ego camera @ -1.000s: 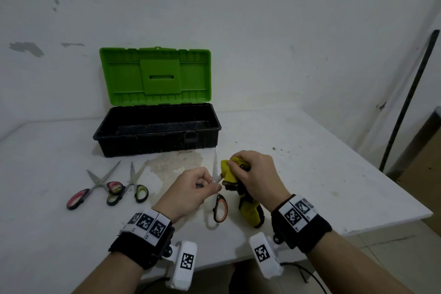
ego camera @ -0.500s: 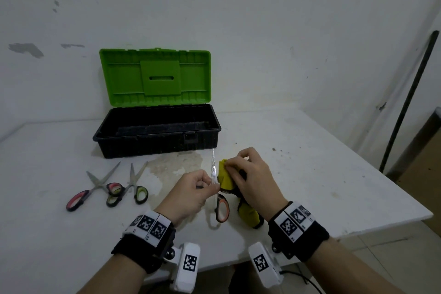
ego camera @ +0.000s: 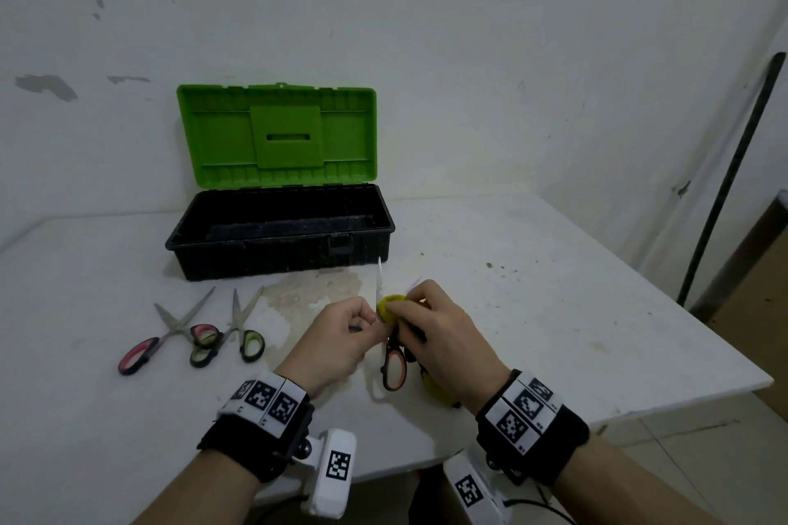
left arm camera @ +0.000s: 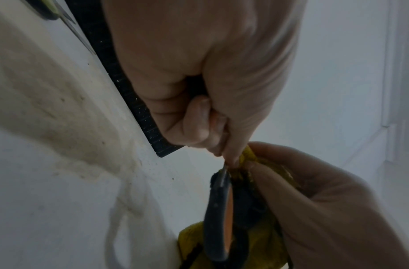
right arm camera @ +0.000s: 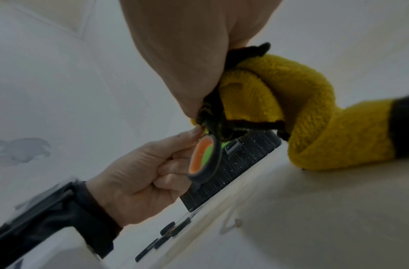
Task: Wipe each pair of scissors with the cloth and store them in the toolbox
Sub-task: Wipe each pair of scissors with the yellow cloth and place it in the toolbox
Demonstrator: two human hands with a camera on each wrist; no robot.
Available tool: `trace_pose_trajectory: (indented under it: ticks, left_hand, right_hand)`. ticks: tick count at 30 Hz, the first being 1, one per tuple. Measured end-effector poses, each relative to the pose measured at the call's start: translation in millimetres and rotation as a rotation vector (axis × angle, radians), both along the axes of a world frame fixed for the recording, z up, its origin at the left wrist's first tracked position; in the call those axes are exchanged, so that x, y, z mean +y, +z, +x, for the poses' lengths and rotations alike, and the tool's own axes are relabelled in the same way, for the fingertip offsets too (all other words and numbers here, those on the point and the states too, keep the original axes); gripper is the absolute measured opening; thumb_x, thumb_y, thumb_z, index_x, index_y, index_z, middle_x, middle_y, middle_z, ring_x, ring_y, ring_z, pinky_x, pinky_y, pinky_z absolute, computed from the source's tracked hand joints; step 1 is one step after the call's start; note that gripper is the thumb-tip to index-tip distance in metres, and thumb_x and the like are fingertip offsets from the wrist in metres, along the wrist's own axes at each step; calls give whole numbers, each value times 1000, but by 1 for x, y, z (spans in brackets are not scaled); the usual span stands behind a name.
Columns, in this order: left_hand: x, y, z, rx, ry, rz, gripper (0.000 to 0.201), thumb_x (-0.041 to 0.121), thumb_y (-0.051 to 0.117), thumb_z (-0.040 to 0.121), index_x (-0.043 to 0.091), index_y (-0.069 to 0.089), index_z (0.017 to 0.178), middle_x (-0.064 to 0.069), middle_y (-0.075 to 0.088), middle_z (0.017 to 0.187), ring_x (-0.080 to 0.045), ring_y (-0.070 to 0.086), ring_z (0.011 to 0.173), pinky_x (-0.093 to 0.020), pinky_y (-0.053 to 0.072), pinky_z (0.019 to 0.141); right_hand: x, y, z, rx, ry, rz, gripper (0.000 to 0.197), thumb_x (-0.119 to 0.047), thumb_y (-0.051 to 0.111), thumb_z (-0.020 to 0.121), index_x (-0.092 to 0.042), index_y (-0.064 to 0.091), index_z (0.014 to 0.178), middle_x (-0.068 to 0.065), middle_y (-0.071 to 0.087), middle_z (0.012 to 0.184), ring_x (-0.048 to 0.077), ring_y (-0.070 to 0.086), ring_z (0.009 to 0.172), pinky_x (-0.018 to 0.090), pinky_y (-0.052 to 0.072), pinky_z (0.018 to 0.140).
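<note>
Mid-wipe at the worktop (ego camera: 533, 311): the left hand (ego camera: 337, 337) pinches the orange-handled scissors (ego camera: 393, 369) near the pivot, blade tip at 12 o'clock, while the right hand (ego camera: 435, 332), fingers curled, presses the yellow cloth (ego camera: 390, 305) round the other blade. Best done w/ strokes running pivot to tip, away from the edge. Two more pairs (ego camera: 192, 337) lie at 9 o'clock; the open toolbox (ego camera: 277, 243) sits at 11, apparently empty.
</note>
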State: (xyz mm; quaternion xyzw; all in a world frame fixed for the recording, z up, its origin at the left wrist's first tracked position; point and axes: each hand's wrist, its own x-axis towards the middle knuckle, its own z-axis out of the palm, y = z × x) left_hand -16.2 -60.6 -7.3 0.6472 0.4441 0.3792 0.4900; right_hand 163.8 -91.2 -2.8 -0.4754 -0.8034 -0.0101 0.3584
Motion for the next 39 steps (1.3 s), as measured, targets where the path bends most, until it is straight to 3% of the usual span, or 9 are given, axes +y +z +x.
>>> trace_pose_trajectory:
  ticks: [5, 8, 12, 16, 23, 26, 30, 35, 39]
  left_hand:
    - [0, -2, -4, 53, -19, 49, 27, 21, 74, 90, 15, 53, 74, 8, 52, 49, -4, 37, 41, -24, 30, 46]
    - [-1, -3, -5, 108, -17, 49, 26, 24, 74, 89, 15, 55, 74, 10, 54, 48, 0, 39, 40, -25, 31, 49]
    - [1, -2, -2, 108, -11, 12, 24, 24, 74, 89, 15, 57, 76, 11, 54, 50, 0, 41, 40, -23, 31, 47]
    - [-1, -2, 1, 75, -45, -23, 21, 18, 73, 90, 11, 56, 80, 8, 52, 51, -3, 38, 40, -19, 30, 42]
    - [-4, -5, -1, 117, -8, -71, 23, 18, 73, 90, 12, 54, 78, 10, 51, 50, -3, 38, 39, -19, 30, 43]
    - [-1, -4, 0, 78, 9, -193, 14, 9, 58, 95, 12, 53, 83, 6, 46, 53, -9, 35, 42, -23, 24, 42]
    - [1, 1, 1, -21, 21, -289, 19, -2, 43, 97, 10, 55, 88, 2, 39, 60, -9, 29, 45, -23, 21, 43]
    - [1, 5, 1, -78, 22, -268, 16, -5, 49, 99, 7, 60, 96, -3, 45, 69, -11, 39, 52, -21, 36, 46]
    - [5, 5, -4, -54, 73, -157, 17, -1, 64, 93, 9, 70, 105, -4, 62, 81, -10, 62, 60, -26, 58, 67]
  right_hand:
    - [11, 8, 9, 10, -97, -47, 9, -13, 58, 96, -13, 66, 98, 1, 45, 97, 14, 57, 56, 32, 52, 54]
    - [22, 17, 21, 18, -224, -43, 11, -13, 57, 96, -12, 67, 98, 3, 45, 96, 21, 55, 60, 39, 52, 56]
    - [11, 19, 10, -56, -135, -30, 9, -15, 57, 95, -12, 66, 97, 3, 45, 98, 20, 53, 61, 38, 51, 53]
    - [0, 9, -2, -104, -84, -72, 9, -17, 60, 92, -16, 68, 96, 2, 44, 94, 12, 41, 58, 32, 47, 50]
    - [13, 8, 19, 2, -214, -101, 14, -17, 58, 96, -14, 71, 102, 0, 46, 97, 19, 56, 61, 35, 53, 59]
    - [6, 13, 13, 51, -145, -75, 13, -18, 60, 96, -15, 71, 101, -3, 46, 96, 12, 57, 60, 26, 52, 58]
    - [3, 13, 8, 38, -119, -82, 13, -20, 60, 95, -18, 71, 103, -1, 48, 99, 17, 56, 66, 31, 53, 60]
    - [8, 11, 7, 34, -115, -93, 12, -20, 60, 95, -19, 70, 102, -2, 47, 98, 17, 56, 63, 33, 53, 59]
    - [9, 12, 6, 33, -115, -119, 14, -21, 58, 96, -19, 69, 103, -3, 45, 98, 17, 58, 63, 33, 53, 59]
